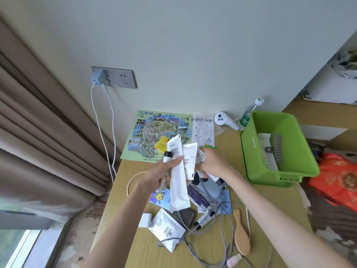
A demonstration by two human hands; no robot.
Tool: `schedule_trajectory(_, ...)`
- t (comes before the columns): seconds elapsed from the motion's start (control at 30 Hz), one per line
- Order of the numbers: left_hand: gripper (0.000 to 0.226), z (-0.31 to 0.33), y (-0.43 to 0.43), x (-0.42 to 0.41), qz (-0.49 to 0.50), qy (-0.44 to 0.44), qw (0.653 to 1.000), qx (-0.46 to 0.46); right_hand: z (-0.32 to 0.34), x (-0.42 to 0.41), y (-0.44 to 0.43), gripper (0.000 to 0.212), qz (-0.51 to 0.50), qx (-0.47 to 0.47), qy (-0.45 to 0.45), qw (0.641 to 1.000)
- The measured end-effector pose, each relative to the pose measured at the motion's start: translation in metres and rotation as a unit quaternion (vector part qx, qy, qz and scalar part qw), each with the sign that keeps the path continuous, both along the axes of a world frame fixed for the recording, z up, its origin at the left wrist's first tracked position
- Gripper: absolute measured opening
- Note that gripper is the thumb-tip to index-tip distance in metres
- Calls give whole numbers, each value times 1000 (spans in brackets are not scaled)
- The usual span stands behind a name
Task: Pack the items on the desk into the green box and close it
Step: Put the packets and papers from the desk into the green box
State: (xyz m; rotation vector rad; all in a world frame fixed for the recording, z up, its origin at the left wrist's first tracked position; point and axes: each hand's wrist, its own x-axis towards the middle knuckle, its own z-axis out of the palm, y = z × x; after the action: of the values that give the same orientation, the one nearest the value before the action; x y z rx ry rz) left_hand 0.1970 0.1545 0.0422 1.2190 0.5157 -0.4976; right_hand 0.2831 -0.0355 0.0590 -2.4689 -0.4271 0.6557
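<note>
Left hand (162, 173) fingers (174, 161) pinch white tubes (178, 190) — right hand (211, 164) curled round, seemingly, small tube (201, 154)

Shows up as two long bare arms, uncovered from the lower edge up to the wrists. Ends in a bare left hand (164, 172) and a bare right hand (213, 164), with slim fingers.
</note>
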Motion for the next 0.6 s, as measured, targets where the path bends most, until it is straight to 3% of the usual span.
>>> schedule_trajectory(0.1,38,1,-14,-2,32,-7,999,7,-3,-5,-17,40,-114,98,38,988)
schedule_trajectory(0.23,40,2,-29,-3,88,-24,995,38,-3,-11,-41,32,-278,215,117,929)
schedule_trajectory(0.4,35,16,-47,12,121,-55,989,70,17,-8,-63,29,-329,318,139,878)
schedule_trajectory(0.6,23,49,-86,55,98,-110,982,117,51,25,-102,30,-337,372,117,857)
